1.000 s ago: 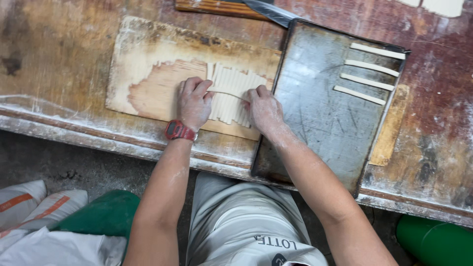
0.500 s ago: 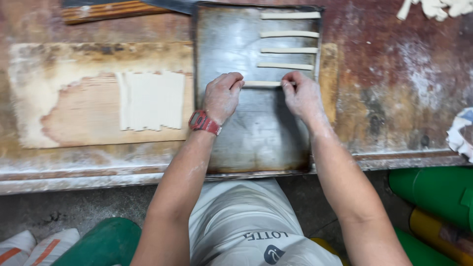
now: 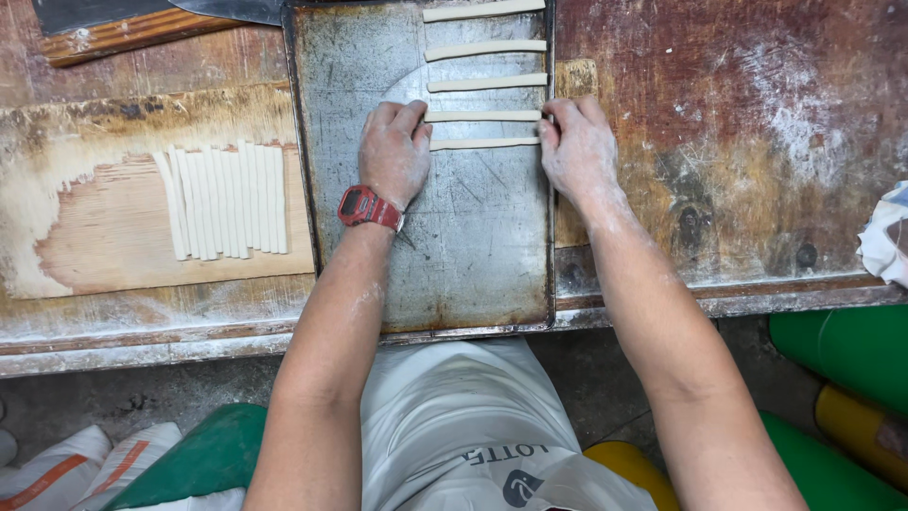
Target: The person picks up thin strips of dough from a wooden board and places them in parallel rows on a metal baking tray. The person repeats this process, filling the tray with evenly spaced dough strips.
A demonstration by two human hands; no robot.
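On the left of the worn wooden bench [image 3: 757, 142] lies a floured wooden board [image 3: 123, 237], and on it sits a row of cut dough strips [image 3: 227, 201], side by side and touching, running up and down in the view. Just right of the board is a dull metal baking tray [image 3: 463, 265] that reaches to the bench's near edge. Five dough strips lie crosswise on its far half, spaced apart, one below another.

The left hand [image 3: 394, 151], dusted with flour and wearing a red wristwatch [image 3: 369, 206], lies palm down on the tray with its forearm stretched straight forward. Its fingertips close on the left end of the nearest dough strip [image 3: 484, 144], so this grip is pinched on the strip. The right hand [image 3: 577, 147], also floury, reaches forward at the tray's right rim, wrist slightly bent inward, its fingertips closed on the same strip's right end. The strip lies straight between both hands, resting on the tray just below the fourth strip.

At the far right edge a white cloth [image 3: 887, 241] shows.
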